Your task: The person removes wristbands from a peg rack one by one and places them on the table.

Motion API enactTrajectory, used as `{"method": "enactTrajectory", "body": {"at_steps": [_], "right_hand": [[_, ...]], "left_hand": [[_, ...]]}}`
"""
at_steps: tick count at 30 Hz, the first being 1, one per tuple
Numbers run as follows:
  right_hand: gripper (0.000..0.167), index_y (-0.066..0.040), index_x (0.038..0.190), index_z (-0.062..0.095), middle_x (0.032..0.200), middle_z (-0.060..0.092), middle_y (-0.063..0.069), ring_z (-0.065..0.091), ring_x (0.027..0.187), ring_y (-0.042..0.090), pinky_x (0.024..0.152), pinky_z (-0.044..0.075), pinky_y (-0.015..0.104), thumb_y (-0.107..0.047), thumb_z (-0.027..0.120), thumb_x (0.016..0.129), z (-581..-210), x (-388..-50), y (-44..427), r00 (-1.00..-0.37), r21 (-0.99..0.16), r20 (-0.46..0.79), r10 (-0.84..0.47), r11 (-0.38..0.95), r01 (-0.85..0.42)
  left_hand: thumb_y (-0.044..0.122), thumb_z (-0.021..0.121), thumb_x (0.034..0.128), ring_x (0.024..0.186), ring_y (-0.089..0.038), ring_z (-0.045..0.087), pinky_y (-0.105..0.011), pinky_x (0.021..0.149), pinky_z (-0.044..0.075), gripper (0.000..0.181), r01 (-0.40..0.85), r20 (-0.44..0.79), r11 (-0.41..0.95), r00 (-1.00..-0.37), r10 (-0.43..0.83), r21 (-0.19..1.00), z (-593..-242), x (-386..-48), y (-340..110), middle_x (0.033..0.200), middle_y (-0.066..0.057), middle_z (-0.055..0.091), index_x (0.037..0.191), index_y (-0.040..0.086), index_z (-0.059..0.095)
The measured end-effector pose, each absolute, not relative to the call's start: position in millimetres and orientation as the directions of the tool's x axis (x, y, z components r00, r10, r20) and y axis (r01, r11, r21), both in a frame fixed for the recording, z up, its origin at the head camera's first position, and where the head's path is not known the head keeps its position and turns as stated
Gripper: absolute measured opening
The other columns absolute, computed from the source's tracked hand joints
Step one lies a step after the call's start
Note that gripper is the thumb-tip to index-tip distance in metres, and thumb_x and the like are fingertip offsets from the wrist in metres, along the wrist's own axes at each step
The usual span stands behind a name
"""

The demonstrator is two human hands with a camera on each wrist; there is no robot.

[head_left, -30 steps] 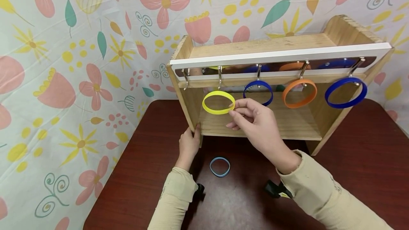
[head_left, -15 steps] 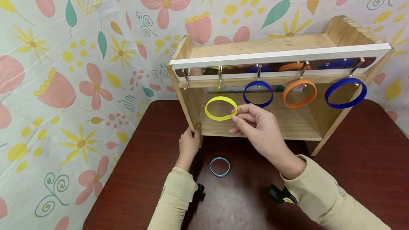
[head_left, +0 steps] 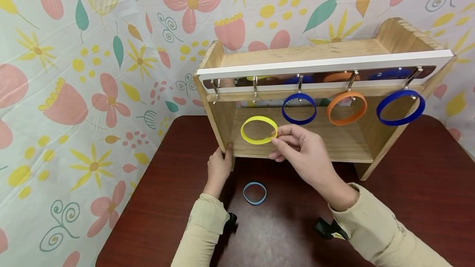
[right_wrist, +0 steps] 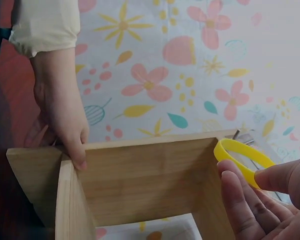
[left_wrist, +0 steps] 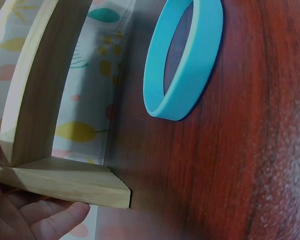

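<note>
Between thumb and fingers, my right hand pinches the right edge of a yellow wristband. The band is held in front of the wooden shelf, below the second hook from the left and apart from it. My left hand grips the lower left side of the shelf; the left wrist view shows its fingers around the side board. On the table near that hand lies a light-blue wristband. A blue wristband, an orange one and another blue one hang from hooks on the right.
The hooks sit on a white-edged rail along the shelf's front. The leftmost hook carries no band. A dark red table bears the shelf, and a flowered cloth hangs behind.
My right hand has moved down and slightly right with the yellow wristband, away from the second hook. The left hand keeps its place on the shelf.
</note>
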State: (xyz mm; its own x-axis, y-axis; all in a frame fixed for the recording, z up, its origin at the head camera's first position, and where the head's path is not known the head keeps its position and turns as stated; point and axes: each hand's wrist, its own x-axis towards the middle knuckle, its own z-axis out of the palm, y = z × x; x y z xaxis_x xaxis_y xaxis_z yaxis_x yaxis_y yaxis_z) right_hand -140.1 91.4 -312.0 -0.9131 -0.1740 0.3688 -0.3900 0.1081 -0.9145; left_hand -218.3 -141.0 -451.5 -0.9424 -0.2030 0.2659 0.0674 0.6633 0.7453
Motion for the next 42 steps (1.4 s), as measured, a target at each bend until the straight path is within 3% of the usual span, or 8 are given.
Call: {"method": "enactTrajectory", "body": {"at_steps": [42], "right_hand": [[0.023, 0.007, 0.111, 0.06, 0.092, 0.072, 0.016, 0.07, 0.07, 0.021, 0.064, 0.056, 0.031, -0.009, 0.065, 0.095, -345, -131, 110, -0.946, -0.944, 0.266, -0.186, 0.149, -0.295]], "left_hand": [[0.043, 0.047, 0.1023, 0.069, -0.026, 0.066, -0.045, 0.064, 0.052, 0.04, 0.057, 0.242, 0.654, -0.95, -0.196, 0.754, -452, -218, -140, 0.081, -0.01, 0.07, 0.103, 0.008, 0.068]]}}
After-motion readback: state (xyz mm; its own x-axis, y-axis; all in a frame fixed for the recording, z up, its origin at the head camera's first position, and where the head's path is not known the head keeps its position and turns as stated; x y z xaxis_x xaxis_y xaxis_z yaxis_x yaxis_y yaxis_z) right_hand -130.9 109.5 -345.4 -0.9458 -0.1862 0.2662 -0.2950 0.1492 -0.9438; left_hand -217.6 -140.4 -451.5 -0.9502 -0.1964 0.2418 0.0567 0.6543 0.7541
